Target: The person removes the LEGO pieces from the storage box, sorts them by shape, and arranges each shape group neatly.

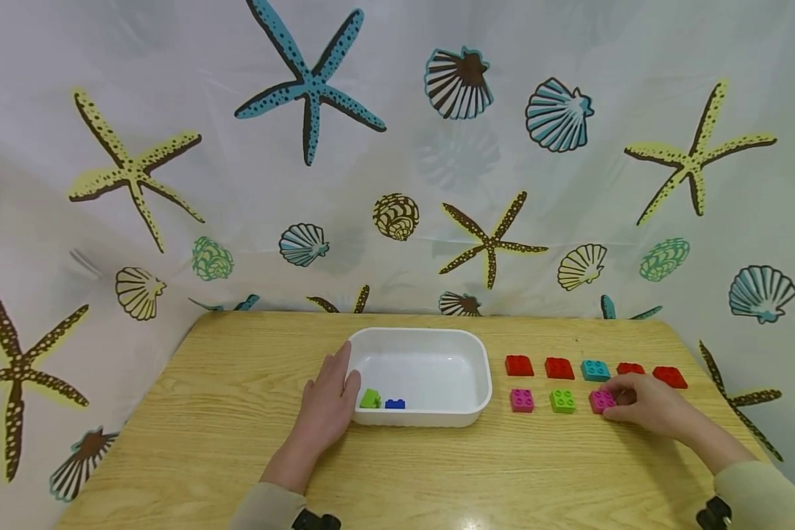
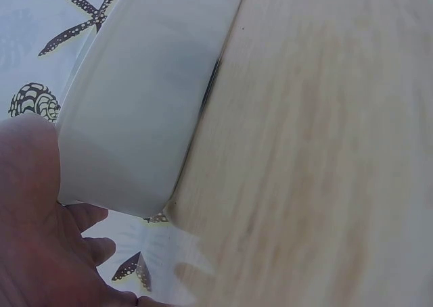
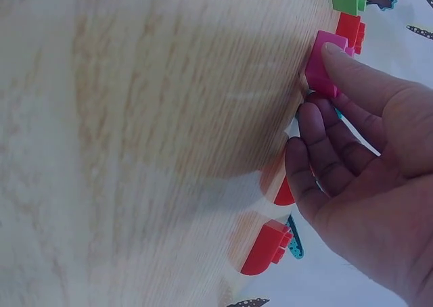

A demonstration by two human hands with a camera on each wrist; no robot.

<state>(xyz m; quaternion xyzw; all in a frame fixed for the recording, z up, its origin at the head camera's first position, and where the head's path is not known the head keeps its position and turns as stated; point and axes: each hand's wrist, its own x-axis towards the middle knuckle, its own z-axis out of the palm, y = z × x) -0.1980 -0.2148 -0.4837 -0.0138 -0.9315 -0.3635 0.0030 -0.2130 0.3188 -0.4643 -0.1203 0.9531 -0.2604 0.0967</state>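
A white plastic tray (image 1: pixel 424 420) stands at the middle of the table, with a green toy brick (image 1: pixel 370 399) and a dark blue brick (image 1: pixel 394 404) lying in its near left corner. My left hand (image 1: pixel 329 401) holds the tray's left end, thumb over the rim and fingers along the outer wall. To the right, my right hand (image 1: pixel 651 403) pinches a pink brick (image 3: pixel 323 63) between thumb and forefinger, at table level. In the right wrist view its other fingers are bent and hold nothing.
Left of the pinched brick, a green brick (image 1: pixel 562 401) and another pink brick (image 1: pixel 521 400) form a front row. Behind are several red bricks (image 1: pixel 559 368) and a light blue brick (image 1: pixel 595 370). A patterned cloth (image 1: pixel 397 162) hangs behind the wooden table (image 1: pixel 437 471).
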